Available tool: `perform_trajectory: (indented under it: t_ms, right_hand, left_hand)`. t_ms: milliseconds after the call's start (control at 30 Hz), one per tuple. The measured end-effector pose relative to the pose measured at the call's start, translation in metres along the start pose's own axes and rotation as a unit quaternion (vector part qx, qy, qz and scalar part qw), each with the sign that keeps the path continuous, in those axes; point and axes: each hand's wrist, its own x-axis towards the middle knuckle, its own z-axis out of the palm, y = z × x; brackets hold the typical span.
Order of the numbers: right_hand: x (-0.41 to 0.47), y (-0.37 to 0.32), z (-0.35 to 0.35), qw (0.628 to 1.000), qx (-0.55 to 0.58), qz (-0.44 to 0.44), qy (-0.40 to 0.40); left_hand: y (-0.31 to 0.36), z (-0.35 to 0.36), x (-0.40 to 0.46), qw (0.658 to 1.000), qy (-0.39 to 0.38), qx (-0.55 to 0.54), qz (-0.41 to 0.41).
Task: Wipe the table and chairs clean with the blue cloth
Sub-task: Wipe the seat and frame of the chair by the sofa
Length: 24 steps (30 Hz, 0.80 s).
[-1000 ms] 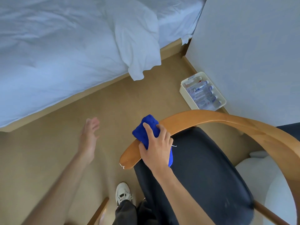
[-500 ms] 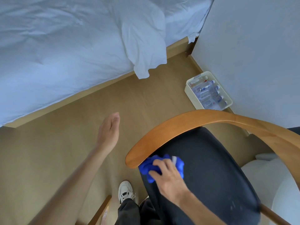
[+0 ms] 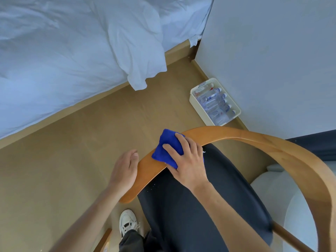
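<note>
A chair with a curved wooden backrest rail (image 3: 254,138) and a dark blue seat (image 3: 209,206) stands below me. My right hand (image 3: 187,160) presses the folded blue cloth (image 3: 168,149) onto the left part of the rail, fingers spread over the cloth. My left hand (image 3: 124,169) rests against the outer side of the rail's left end, fingers curved along the wood. The table is not in view.
A bed with white bedding (image 3: 72,51) fills the upper left. A cream bin of water bottles (image 3: 214,102) sits on the floor by the white wall (image 3: 272,51). My shoe (image 3: 127,222) is on the wooden floor. A pale cushion (image 3: 269,193) lies right of the seat.
My right hand brought the cloth from the seat's front edge back up onto the rail. My left hand moved right from mid-air and now touches the rail's end.
</note>
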Motion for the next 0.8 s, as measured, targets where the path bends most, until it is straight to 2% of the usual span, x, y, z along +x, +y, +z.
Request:
perform_trajectory:
  t_ms: [33, 100, 200, 267, 333, 433, 533, 633, 700, 800]
  right_hand:
    - [0.002, 0.015, -0.004, 1.000, -0.011, -0.004, 0.007]
    - [0.010, 0.056, -0.015, 0.996, -0.058, 0.063, 0.031]
    - [0.017, 0.125, -0.042, 0.947, -0.104, 0.299, 0.055]
    - [0.018, 0.143, -0.048, 0.911, -0.109, 0.393, 0.064]
    - [0.024, 0.122, -0.038, 0.915, -0.120, 0.376, 0.079]
    - [0.033, 0.055, -0.017, 0.948, -0.060, 0.299, 0.096]
    - [0.023, 0.018, -0.008, 0.985, -0.028, 0.159, 0.052]
    - [0.011, 0.037, -0.013, 0.999, -0.008, 0.033, 0.009]
    - [0.007, 0.062, -0.022, 0.998, -0.023, 0.052, -0.001]
    - [-0.002, 0.115, -0.048, 0.974, -0.078, 0.212, 0.033]
  left_hand:
    - [0.003, 0.002, 0.000, 1.000, -0.006, 0.013, 0.005]
    - [0.010, 0.007, 0.001, 0.998, -0.021, 0.055, 0.023]
    - [0.020, 0.021, 0.003, 0.987, -0.051, 0.152, 0.030]
    - [0.021, 0.028, 0.004, 0.978, -0.034, 0.202, 0.030]
    - [0.020, 0.030, 0.002, 0.976, -0.016, 0.215, 0.027]
    - [0.020, 0.030, 0.002, 0.975, -0.014, 0.218, 0.029]
    - [0.027, 0.026, 0.001, 0.979, -0.018, 0.203, 0.011]
    - [0.036, 0.023, -0.002, 0.978, -0.033, 0.204, 0.002]
    - [0.046, 0.022, 0.002, 0.977, -0.047, 0.209, 0.003]
    - [0.069, 0.025, 0.018, 0.971, -0.082, 0.222, 0.042]
